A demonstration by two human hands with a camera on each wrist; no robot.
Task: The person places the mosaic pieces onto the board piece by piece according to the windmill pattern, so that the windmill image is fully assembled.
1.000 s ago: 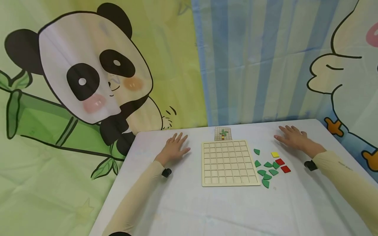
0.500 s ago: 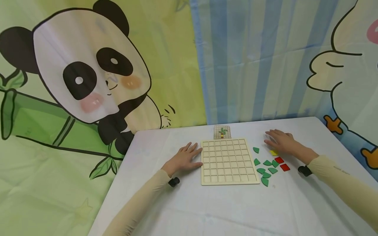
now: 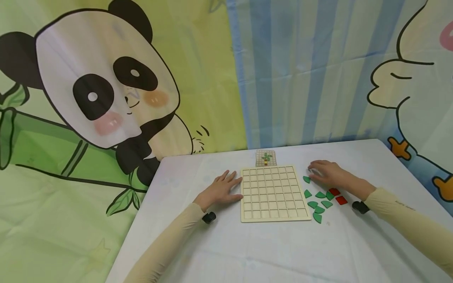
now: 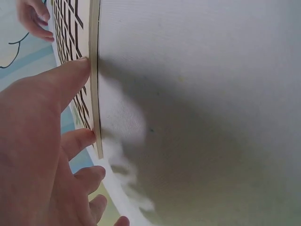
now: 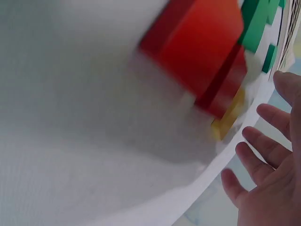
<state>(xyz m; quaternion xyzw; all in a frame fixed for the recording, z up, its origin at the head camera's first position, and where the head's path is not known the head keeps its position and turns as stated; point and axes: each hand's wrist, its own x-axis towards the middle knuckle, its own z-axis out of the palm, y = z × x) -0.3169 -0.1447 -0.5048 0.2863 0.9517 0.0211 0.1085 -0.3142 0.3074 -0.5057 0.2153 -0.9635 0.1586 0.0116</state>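
Note:
A pale wooden board (image 3: 272,194) with a grid of square recesses lies on the white table. My left hand (image 3: 220,191) touches its left edge with thumb (image 4: 77,66) and index fingertip, fingers fairly straight. To the right of the board, my right hand (image 3: 330,174) is over the loose pieces, holding nothing. Its fingertips are close to the farthest green quarter-round piece (image 3: 306,179). Several more green pieces (image 3: 326,204) and two red squares (image 3: 341,200) lie nearer. The yellow square (image 5: 229,117) shows in the right wrist view; the right hand hides it in the head view.
A small pattern card (image 3: 266,158) with a gridded green, yellow and red design lies just behind the board. Behind the table (image 3: 272,251) hangs a printed curtain (image 3: 304,78) with a panda and stripes.
My left hand has moved right and come to rest against the board's left edge. My right hand has moved left and nearer, now covering the yellow square in the head view.

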